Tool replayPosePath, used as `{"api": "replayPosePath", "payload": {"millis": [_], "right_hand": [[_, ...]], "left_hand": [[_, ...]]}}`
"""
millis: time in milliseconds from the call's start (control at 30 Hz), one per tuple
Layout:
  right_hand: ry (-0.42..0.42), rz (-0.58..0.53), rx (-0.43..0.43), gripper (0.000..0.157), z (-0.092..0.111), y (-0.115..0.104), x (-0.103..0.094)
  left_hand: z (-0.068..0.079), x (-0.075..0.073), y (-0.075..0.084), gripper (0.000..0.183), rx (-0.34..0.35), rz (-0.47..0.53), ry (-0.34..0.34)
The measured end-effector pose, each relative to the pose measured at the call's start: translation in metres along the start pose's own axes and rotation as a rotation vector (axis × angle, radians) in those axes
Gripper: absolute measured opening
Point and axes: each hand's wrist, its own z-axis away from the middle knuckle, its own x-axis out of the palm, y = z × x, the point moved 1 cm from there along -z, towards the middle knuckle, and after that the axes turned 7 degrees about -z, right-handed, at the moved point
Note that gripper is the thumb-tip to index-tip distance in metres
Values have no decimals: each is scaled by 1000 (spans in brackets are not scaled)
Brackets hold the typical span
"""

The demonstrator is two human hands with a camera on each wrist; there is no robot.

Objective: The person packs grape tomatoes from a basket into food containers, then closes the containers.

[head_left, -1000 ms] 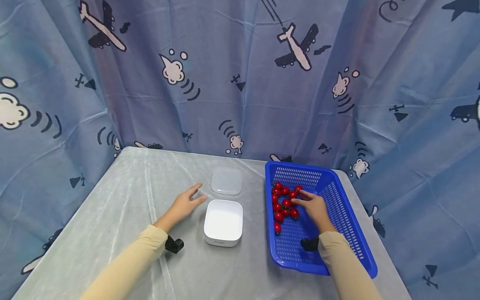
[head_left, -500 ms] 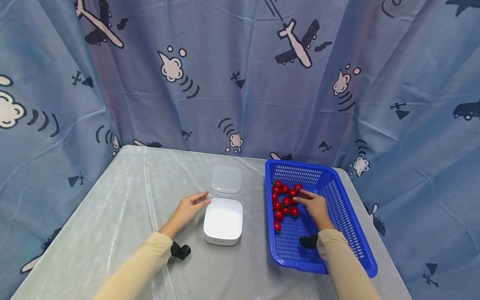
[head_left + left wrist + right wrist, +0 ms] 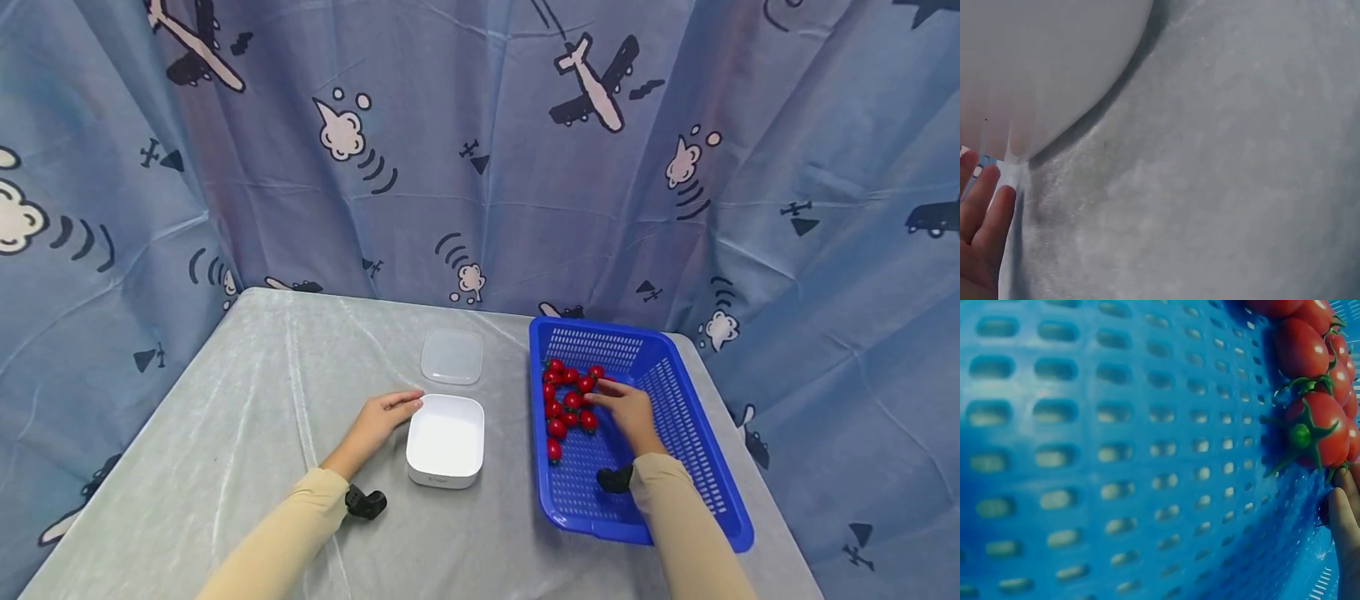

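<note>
A white square box (image 3: 446,437), its top uncovered, stands mid-table in the head view. My left hand (image 3: 386,418) is at its far-left corner, fingertips by the rim; firm contact is hard to tell. In the left wrist view, extended fingers (image 3: 991,215) show beside the pale box wall (image 3: 1054,69). Inside the blue basket (image 3: 596,500), several cherry tomatoes (image 3: 572,400) with green stems lie toward the left. My right hand (image 3: 630,412) reaches among them, thumb and fingers apart. Its fingertips adjoin the tomatoes (image 3: 1319,428) in the right wrist view; any tomato between them is hidden.
A translucent square lid (image 3: 452,357) lies just behind the box. Pale cloth (image 3: 247,433) covers the table, and a blue airplane-print curtain (image 3: 420,167) hangs behind it. The perforated basket's raised walls surround the right hand.
My left hand has moved right to the box's far-left corner, its fingers drawing closer together. The right hand stays among the tomatoes with little movement. The head view has shifted slightly.
</note>
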Motion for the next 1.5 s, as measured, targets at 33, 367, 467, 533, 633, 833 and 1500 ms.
{"api": "replayPosePath", "payload": {"millis": [33, 367, 467, 533, 633, 833, 1500], "right_hand": [[1, 6, -3, 53, -1, 1, 0], [7, 131, -62, 50, -8, 9, 1], [11, 137, -63, 50, -9, 11, 1], [18, 134, -65, 50, -10, 11, 2], [26, 132, -71, 48, -10, 11, 4], [23, 144, -94, 45, -10, 10, 4], [49, 120, -92, 38, -2, -15, -5]], "left_hand": [[0, 0, -1, 41, -4, 19, -3], [-1, 2, -10, 44, -42, 205, -51], [-3, 3, -12, 45, -50, 231, -55], [-4, 3, -13, 45, -53, 242, -58], [-5, 3, -14, 46, -63, 268, -67], [-6, 2, -14, 47, -74, 292, -72], [-7, 4, -13, 45, -68, 299, -61]]}}
